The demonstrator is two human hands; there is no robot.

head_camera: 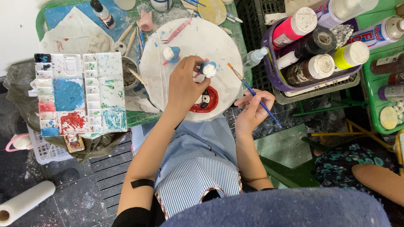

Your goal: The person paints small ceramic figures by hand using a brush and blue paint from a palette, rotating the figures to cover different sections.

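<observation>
My left hand (185, 84) reaches over a round white board (210, 38) and grips a small blue and white clay figure (208, 68) by its side. A second small blue and white figure (171, 54) stands on the board just left of the hand. Below the hand lies a red, black and white painted piece (207, 100). My right hand (251, 110) rests at the board's right edge and holds a thin blue-handled paintbrush (256, 96), its bristles pointing up and left, clear of the figure.
A paint-stained palette (80, 94) with blue, red and teal wells sits at the left. A purple basket (277, 80) of paint bottles stands at the right. Brushes and tools lie at the back of the green table (143, 117). A paper roll (25, 201) lies on the floor.
</observation>
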